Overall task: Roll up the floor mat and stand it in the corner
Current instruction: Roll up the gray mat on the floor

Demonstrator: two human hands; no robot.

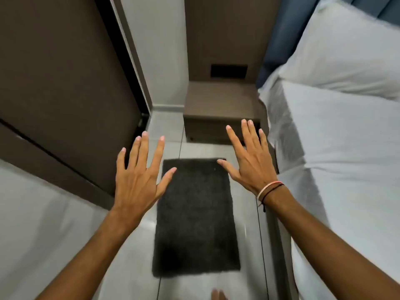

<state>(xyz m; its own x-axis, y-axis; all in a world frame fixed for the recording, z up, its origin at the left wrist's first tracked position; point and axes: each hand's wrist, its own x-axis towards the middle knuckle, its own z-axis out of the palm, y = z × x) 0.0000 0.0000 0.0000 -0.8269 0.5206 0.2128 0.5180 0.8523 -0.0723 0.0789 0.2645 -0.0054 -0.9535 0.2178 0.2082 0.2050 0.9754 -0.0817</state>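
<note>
**Floor mat lying flat, rolling not yet begun**

The task is judged to be at its outset: the floor mat (195, 217) is seen fully unrolled and flat on the tiled floor (129, 256), with no edge lifted, so rolling and standing it in the corner both remain to be done. Left of the mat, a dark brown wardrobe door (65, 83) is shown, and a pale wall meets it beyond the mat's far left corner. The left hand (136, 180) is held above the mat's far left edge, fingers spread wide and holding nothing. The right hand (251, 161), banded at the wrist, is held above the mat's far right corner, likewise spread and empty. Whether either hand touches the mat cannot be told. Beyond the mat's far edge a brown bedside cabinet (220, 109) is set against the wall; the free corner lies to its left. Right of the mat, a bed (346, 169) with white sheets and a pillow (346, 50) is seen. The floor is smooth, glossy tile.
</note>
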